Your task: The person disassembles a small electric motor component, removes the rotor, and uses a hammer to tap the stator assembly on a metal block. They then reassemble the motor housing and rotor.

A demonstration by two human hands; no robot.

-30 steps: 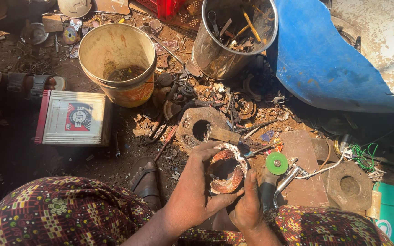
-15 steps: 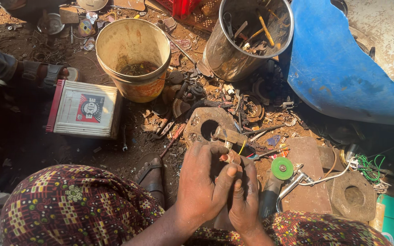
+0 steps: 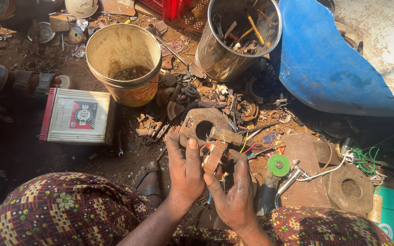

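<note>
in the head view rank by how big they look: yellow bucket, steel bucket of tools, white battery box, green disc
1. Yellow bucket and steel bucket of tools: look about alike, so no ranking between them; the steel one is cut off by the top edge.
2. White battery box.
3. Green disc, by far the smallest.

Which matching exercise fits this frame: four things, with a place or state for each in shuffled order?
Things:
1. yellow bucket
2. steel drum
3. green disc
4. rusty part

Places or states:
A. held between left hand and right hand
B. full of metal tools
C. right of the hands, on the ground
D. behind the white battery, nearly empty

Pairs: 1-D, 2-B, 3-C, 4-A
</note>
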